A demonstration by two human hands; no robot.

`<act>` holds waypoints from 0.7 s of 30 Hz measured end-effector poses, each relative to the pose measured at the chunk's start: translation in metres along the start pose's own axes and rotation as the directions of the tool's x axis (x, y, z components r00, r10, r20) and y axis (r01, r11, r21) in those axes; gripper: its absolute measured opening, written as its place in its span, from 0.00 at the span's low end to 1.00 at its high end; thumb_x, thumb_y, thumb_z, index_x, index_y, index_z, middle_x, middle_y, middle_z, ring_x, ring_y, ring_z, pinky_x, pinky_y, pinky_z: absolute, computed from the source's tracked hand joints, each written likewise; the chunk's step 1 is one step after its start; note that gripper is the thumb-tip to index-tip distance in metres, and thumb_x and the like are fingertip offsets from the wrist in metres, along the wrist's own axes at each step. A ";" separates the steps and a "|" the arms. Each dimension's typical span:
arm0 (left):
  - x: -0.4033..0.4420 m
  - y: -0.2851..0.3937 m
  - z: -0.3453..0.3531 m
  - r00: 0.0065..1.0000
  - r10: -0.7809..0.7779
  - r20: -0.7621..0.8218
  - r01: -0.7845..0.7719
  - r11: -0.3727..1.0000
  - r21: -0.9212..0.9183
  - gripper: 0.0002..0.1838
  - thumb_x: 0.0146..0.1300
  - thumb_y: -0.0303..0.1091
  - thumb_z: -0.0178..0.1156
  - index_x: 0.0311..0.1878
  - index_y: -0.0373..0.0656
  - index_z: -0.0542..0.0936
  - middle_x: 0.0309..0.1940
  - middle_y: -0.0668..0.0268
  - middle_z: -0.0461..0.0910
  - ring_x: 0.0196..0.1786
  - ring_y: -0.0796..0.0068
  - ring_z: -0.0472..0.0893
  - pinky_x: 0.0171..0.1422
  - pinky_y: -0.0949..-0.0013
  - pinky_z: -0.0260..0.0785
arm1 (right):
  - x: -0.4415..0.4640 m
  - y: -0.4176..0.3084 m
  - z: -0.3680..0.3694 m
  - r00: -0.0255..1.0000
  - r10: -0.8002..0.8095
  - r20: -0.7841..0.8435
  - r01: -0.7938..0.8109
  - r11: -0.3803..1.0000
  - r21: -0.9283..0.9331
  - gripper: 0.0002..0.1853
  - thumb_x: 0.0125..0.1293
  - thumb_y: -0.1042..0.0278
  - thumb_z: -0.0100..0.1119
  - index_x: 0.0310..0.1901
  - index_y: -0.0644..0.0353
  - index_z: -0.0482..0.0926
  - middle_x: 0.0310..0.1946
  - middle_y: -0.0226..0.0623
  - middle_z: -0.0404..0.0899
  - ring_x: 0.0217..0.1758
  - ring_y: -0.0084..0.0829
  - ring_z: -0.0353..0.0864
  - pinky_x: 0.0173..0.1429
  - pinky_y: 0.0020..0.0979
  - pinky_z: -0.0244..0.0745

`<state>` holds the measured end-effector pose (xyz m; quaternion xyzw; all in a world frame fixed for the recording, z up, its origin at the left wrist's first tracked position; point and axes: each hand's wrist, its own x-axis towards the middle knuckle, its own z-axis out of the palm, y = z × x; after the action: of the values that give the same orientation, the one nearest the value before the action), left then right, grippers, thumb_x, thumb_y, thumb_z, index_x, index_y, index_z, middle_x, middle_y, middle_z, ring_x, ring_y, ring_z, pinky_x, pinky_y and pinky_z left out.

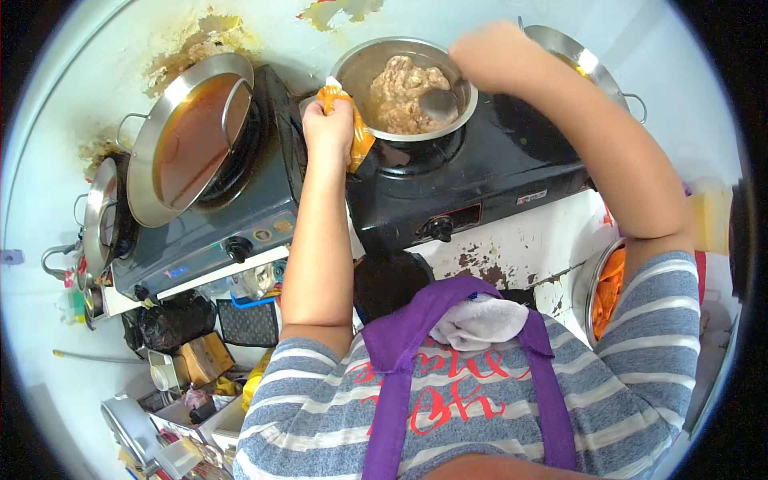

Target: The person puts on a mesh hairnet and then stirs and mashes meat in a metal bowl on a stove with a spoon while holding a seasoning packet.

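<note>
A round metal bowl (468,108) sits on the right-hand stove, with a lumpy pale-brown, minced-meat-like mixture (404,94) inside. My left hand (329,132) is closed around an orange packet (362,144) with white markings, right beside the bowl's left rim. Over the opposite rim is my right hand (498,60), smeared by motion. It grips a metal spoon (438,104) whose head rests against the mixture; most of the handle is hidden.
Left of the bowl, a wide wok (140,178) of reddish-brown liquid stands on another stove (272,216). Further pans flank the stoves: a small one (102,216) at far left, a two-handled one (612,80) at right. A pot of orange pieces (608,292) is by my right elbow.
</note>
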<state>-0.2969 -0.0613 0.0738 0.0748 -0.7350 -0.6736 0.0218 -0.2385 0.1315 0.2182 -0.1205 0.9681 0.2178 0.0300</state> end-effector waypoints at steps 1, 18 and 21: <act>-0.002 0.001 0.001 1.000 -0.009 -0.005 0.009 1.000 -0.025 0.11 0.54 0.30 0.55 0.36 0.31 0.74 0.29 0.59 0.77 0.30 0.73 0.77 0.35 0.70 0.70 | 0.003 0.004 -0.004 0.999 0.049 -0.018 -0.048 0.999 0.011 0.08 0.50 0.72 0.54 0.30 0.60 0.81 0.27 0.44 0.79 0.32 0.41 0.81 0.36 0.37 0.75; -0.001 -0.005 0.001 0.998 0.068 0.006 -0.068 0.997 -0.021 0.13 0.53 0.31 0.55 0.38 0.30 0.74 0.29 0.57 0.78 0.32 0.72 0.77 0.38 0.69 0.70 | 0.035 0.000 0.031 0.952 0.214 -0.217 -0.194 0.975 0.110 0.08 0.52 0.70 0.53 0.30 0.59 0.82 0.31 0.39 0.81 0.35 0.37 0.81 0.36 0.38 0.76; 0.000 -0.008 0.000 0.996 0.091 0.001 -0.090 0.995 0.049 0.13 0.53 0.32 0.55 0.37 0.30 0.74 0.29 0.57 0.78 0.31 0.71 0.78 0.38 0.69 0.70 | 0.032 0.007 0.018 0.952 0.241 -0.190 -0.224 0.969 0.106 0.10 0.52 0.72 0.50 0.33 0.62 0.80 0.28 0.45 0.80 0.35 0.40 0.81 0.36 0.39 0.75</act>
<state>-0.2964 -0.0624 0.0656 0.0423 -0.7538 -0.6537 0.0509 -0.2706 0.1378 0.2016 -0.0257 0.9818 0.1661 -0.0888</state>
